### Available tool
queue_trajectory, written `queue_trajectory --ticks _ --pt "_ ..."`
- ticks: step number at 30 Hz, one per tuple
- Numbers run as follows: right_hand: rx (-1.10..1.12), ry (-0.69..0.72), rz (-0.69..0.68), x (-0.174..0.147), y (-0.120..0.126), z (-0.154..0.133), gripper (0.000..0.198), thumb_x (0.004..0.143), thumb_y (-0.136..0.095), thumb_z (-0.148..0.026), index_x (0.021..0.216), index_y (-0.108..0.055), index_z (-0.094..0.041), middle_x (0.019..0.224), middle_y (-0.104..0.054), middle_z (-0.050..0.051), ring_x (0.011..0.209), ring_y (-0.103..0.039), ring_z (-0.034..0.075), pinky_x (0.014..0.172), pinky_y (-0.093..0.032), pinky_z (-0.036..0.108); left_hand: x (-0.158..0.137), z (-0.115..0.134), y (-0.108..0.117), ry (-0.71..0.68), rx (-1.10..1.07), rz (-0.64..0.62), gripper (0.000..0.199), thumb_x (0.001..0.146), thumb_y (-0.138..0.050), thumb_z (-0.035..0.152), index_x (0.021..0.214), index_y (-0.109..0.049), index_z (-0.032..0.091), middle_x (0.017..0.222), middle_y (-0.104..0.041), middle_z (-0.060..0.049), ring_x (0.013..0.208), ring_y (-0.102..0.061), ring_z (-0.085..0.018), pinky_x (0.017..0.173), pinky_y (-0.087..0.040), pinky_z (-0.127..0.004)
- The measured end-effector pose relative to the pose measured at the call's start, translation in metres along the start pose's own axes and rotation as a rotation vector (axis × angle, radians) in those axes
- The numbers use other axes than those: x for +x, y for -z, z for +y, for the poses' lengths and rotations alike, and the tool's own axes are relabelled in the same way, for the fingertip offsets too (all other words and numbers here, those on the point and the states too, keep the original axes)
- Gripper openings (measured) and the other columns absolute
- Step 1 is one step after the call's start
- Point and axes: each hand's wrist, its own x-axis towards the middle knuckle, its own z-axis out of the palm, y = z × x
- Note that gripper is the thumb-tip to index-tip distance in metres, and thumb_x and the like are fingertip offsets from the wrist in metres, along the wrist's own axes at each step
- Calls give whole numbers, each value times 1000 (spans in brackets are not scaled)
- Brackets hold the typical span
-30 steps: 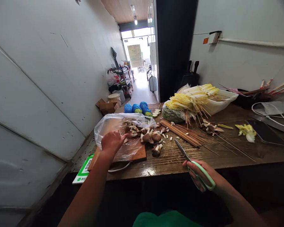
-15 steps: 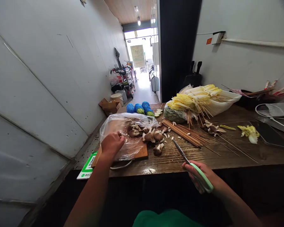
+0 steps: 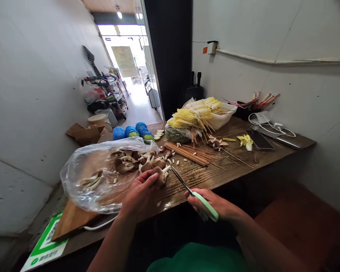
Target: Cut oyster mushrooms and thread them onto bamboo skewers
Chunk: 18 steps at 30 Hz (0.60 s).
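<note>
My left hand (image 3: 141, 190) pinches a brown-capped mushroom (image 3: 160, 177) by its cap, the pale stem pointing right. Green-handled scissors (image 3: 205, 206) are gripped in my right hand (image 3: 212, 204), their blades close to that stem; I cannot tell how far the blades are parted. More mushrooms (image 3: 123, 166) lie just beyond my left hand, some on a clear plastic bag (image 3: 82, 160) spread over a wooden cutting board (image 3: 70, 219). Small cut stem pieces (image 3: 178, 162) are scattered on the table to the right of the mushrooms.
Bamboo skewers (image 3: 187, 153) lie mid-table, near skewered mushrooms (image 3: 217, 142). Behind them, skewered cabbage leaves (image 3: 195, 111) fill a white container (image 3: 223, 119). Blue-netted vegetables (image 3: 130, 131) stand at the back. A phone (image 3: 259, 139) lies right; a green QR sign (image 3: 47, 241) sits front left.
My left hand has moved from the plastic bag to the right and now holds a mushroom. The scissors have come close to its stem. The head view has turned right.
</note>
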Motion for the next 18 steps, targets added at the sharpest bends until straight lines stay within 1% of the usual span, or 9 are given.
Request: queue_trajectory --ticks 2,4,8,11,14,16,18 --pt "23 3 -1 -2 1 -1 42 78 -51 -58 81 -49 -16 59 -46 -5 42 -44 5 38 -38 16 5 -2 -2 3 21 -30 21 66 -72 24 83 -64 14 66 -58 1 58 -50 -7 56 -41 -19" --pt "33 12 12 -2 2 -3 42 78 -51 -58 79 -49 -16 59 -46 -6 41 -44 4 37 -38 16 8 -3 -3 22 64 -33 22 65 -72 26 82 -64 14 66 -58 1 58 -49 -7 56 -40 -20" --pt "40 20 20 -1 3 -4 43 78 -51 -59 80 -52 -16 58 -46 -6 39 -43 4 36 -37 16 10 -5 -8 53 170 -16 27 63 -74 30 81 -64 13 67 -57 1 58 -48 -8 55 -38 -20" --pt "51 25 30 0 3 -1 43 77 -53 -58 83 -53 -15 57 -47 -6 38 -43 4 36 -37 16 10 -4 -14 65 208 -38 29 60 -74 32 77 -63 11 66 -56 0 58 -48 -8 54 -37 -21" --pt "85 25 74 1 2 5 43 76 -54 -58 86 -54 -15 54 -46 -7 35 -42 4 32 -36 16 11 -3 -19 72 229 -43 30 58 -75 33 76 -63 11 65 -56 0 56 -48 -8 52 -37 -21" --pt "107 4 119 2 2 9 44 74 -56 -58 83 -54 -15 53 -47 -7 33 -43 5 29 -36 16 12 -4 -21 69 248 -49 31 59 -74 35 75 -62 12 65 -56 0 56 -48 -8 52 -37 -21" --pt "123 -20 161 3 3 12 45 73 -57 -59 81 -54 -15 52 -48 -7 33 -45 6 28 -38 17 15 -5 -22 48 321 -49 31 61 -71 38 77 -62 12 66 -57 -1 57 -50 -10 53 -38 -22"
